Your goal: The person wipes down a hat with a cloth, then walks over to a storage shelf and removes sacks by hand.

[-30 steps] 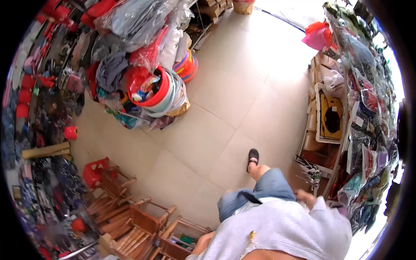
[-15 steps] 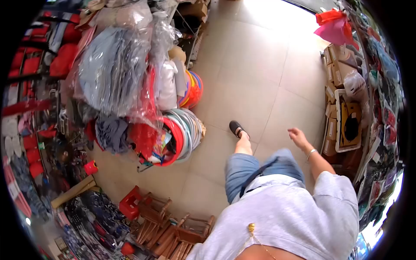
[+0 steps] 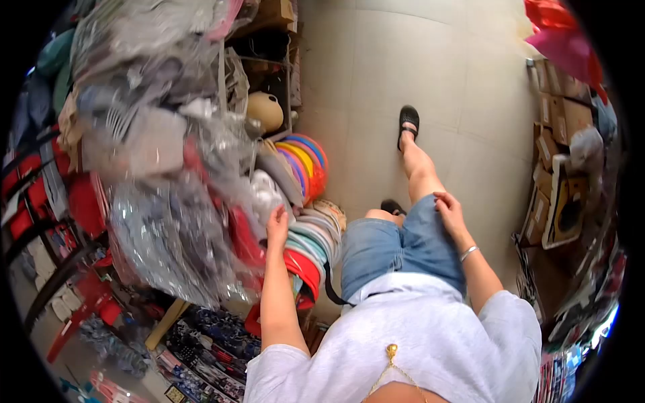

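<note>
My left hand [image 3: 277, 227] is raised beside a stack of pale, rounded rims [image 3: 324, 228] and a red bucket [image 3: 302, 269]. Its fingers are loosely extended, and I see nothing in them; whether it touches the stack I cannot tell. My right hand [image 3: 450, 211] hangs by the thigh of my denim shorts [image 3: 430, 248], fingers slightly bent and apart, holding nothing. Just left of my left hand, clear plastic bags [image 3: 175, 235] cover grey and red goods.
Colourful round rims [image 3: 312, 161] stack ahead on the left. Cardboard boxes [image 3: 561, 111] and a white-rimmed tray [image 3: 557, 201] line the right side. Tiled floor [image 3: 383, 60] runs forward between the shelves. Red and pink items [image 3: 564, 43] hang at upper right.
My left hand has come into view beside the stack. My right hand has swung in against the shorts. I have stepped forward, and the bagged goods and bucket now sit closer to me.
</note>
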A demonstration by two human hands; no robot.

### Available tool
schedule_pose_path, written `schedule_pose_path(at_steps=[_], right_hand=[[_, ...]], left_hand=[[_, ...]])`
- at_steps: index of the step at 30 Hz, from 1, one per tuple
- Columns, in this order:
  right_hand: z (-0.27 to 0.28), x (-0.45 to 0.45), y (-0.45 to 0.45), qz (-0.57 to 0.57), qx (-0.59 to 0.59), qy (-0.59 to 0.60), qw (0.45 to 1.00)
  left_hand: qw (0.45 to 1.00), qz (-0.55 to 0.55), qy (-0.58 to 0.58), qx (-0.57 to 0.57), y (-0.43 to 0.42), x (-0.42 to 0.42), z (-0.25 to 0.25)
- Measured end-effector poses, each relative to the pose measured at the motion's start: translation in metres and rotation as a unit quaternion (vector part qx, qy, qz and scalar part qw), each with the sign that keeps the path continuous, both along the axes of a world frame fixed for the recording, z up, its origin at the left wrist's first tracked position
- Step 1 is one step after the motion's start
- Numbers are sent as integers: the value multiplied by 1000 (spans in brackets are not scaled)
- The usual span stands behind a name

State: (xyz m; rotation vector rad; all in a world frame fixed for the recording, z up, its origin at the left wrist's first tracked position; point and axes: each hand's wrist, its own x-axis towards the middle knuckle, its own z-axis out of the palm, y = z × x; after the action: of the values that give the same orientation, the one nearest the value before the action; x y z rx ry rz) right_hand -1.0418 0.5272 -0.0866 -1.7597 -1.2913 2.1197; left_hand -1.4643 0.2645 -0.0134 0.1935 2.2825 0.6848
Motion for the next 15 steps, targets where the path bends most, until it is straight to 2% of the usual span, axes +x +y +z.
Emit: schedule_pose_path(at_steps=[2, 3, 6, 8, 10, 12, 14, 15], right_hand=[[-12, -53, 32, 58, 42, -16, 997], [-14, -75, 37, 61, 22, -18, 998], [-46, -133, 55, 3, -57, 76, 995], [-61, -160, 51, -13, -108, 82, 991], [-89, -176, 38, -17, -151, 65, 986], [-108, -186, 23, -21, -189, 48, 981], [-135, -202, 4, -53, -212, 20, 976], [-141, -202, -6, -65, -246, -2, 967]], left_hand=[[999, -19, -1, 39, 78, -44, -12], [998, -54, 11, 33, 112, -63, -14], [996, -81, 30, 24, 198, -126, -52], [995, -43, 76, 38, 233, -174, -86], [988, 36, 148, 4, 259, -219, -123], [954, 61, 258, -139, 261, -262, -161], [841, -21, 424, -334, 228, -322, -184], [835, -27, 424, -350, 217, -337, -178]])
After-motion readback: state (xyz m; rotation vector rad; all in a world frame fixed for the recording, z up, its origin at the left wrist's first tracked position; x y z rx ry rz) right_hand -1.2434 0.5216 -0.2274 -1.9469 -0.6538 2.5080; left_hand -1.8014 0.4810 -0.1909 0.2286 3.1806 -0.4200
